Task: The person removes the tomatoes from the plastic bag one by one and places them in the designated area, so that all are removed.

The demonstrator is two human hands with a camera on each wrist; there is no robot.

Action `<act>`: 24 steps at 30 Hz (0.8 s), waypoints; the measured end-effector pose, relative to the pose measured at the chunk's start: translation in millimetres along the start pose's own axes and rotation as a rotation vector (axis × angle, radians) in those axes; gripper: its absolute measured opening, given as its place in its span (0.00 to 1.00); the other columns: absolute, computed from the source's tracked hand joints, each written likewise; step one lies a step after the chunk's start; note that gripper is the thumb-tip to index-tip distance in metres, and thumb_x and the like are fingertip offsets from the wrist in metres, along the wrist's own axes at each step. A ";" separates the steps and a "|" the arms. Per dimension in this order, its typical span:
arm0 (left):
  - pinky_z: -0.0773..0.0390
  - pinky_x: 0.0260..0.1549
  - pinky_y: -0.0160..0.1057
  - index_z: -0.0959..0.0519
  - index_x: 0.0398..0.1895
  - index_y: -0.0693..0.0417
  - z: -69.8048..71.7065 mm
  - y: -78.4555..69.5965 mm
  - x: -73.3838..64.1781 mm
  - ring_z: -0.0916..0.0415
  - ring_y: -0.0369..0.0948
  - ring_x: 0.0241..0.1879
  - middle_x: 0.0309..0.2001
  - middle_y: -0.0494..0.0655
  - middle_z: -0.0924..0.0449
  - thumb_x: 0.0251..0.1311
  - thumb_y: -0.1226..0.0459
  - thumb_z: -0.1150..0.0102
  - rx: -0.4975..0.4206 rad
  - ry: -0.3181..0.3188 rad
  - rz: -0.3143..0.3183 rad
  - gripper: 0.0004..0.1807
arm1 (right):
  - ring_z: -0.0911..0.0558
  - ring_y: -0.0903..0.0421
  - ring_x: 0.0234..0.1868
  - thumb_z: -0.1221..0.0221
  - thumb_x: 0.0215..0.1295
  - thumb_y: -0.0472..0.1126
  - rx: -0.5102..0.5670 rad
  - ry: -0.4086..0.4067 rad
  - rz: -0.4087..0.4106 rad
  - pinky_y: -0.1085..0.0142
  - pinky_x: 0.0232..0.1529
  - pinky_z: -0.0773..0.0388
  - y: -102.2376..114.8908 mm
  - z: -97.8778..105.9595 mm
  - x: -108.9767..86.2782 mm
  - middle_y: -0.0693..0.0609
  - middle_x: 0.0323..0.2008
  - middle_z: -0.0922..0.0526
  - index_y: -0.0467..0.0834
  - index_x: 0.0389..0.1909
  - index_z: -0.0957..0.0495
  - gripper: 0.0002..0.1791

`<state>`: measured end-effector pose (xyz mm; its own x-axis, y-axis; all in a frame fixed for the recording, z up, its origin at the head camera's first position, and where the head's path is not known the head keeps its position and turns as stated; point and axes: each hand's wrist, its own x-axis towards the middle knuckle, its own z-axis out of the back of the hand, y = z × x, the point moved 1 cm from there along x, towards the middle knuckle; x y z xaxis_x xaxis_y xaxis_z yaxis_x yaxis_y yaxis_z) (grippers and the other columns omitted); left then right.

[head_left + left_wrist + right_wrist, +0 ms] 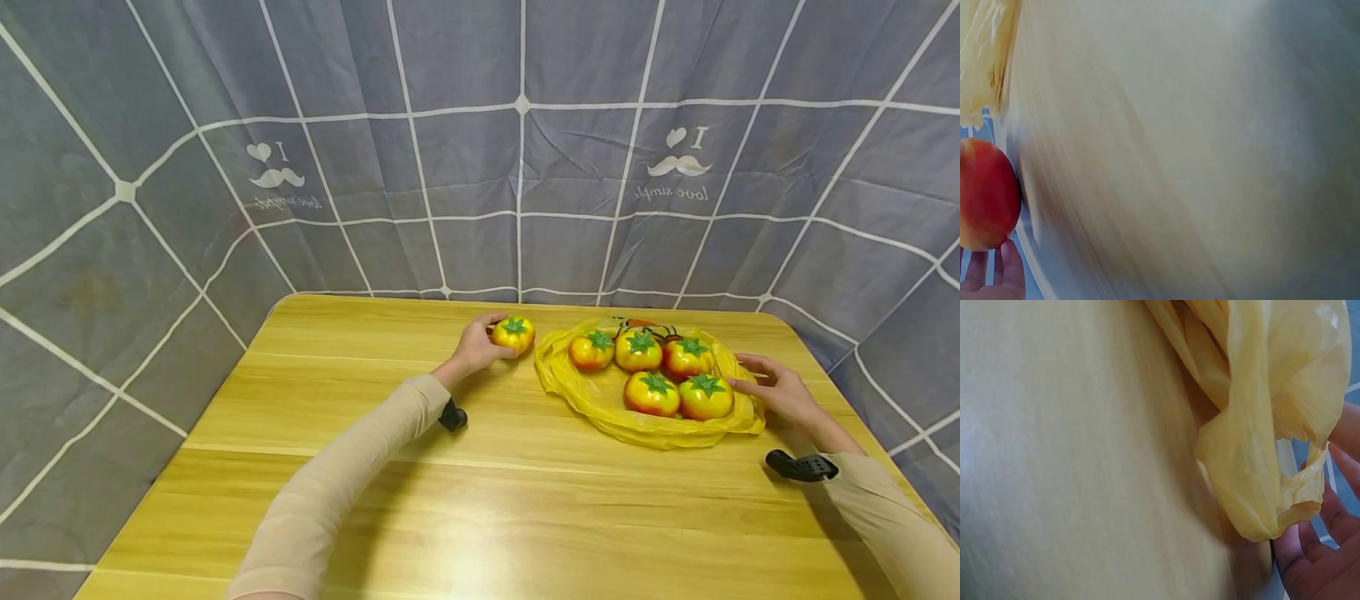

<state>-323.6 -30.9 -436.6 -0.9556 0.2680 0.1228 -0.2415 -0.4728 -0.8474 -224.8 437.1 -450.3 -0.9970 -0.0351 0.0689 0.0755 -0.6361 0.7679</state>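
Near the back middle of the table, my left hand [476,347] grips a yellow-and-red tomato [516,340] with a green leafy top. The left wrist view shows the red underside of this tomato [988,197] with fingertips against it. To its right, a yellow plastic bag [588,407] lies spread out, its rim rolled down around several similar tomatoes [651,395]. At the bag's right side, my right hand [793,398] holds the edge between thumb and fingers. Up close in the right wrist view, loose bag plastic [1250,469] hangs in folds beside the fingers.
The light wooden table [465,492] has its back edge against a grey curtain [465,167] with white grid lines, which also hangs along both sides. Black straps [802,467] are worn on the wrists. Some dark print shows at the bag's back rim.
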 end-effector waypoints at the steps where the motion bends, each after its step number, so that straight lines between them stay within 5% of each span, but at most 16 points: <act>1: 0.26 0.56 0.46 0.31 0.64 0.64 -0.4 0.1 -0.1 0.28 0.54 0.54 0.61 0.58 0.28 0.45 0.70 0.28 -0.001 0.000 0.002 0.39 | 0.30 0.83 0.36 0.39 0.65 0.44 0.001 0.001 0.000 0.84 0.35 0.29 0.0 -0.1 -0.1 0.86 0.39 0.35 0.31 0.64 0.37 0.33; 24: 0.25 0.56 0.47 0.31 0.63 0.65 -4.7 1.6 3.1 0.27 0.56 0.55 0.60 0.60 0.27 0.46 0.71 0.30 -0.038 0.010 -0.010 0.37 | 0.30 0.83 0.37 0.39 0.65 0.43 -0.006 -0.002 0.006 0.85 0.36 0.30 -0.7 0.0 -0.2 0.87 0.39 0.35 0.30 0.65 0.37 0.33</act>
<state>-326.2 -26.9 -440.0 -0.9512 0.2814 0.1266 -0.2447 -0.4379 -0.8651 -224.7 437.5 -450.9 -0.9965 -0.0376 0.0743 0.0811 -0.6407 0.7635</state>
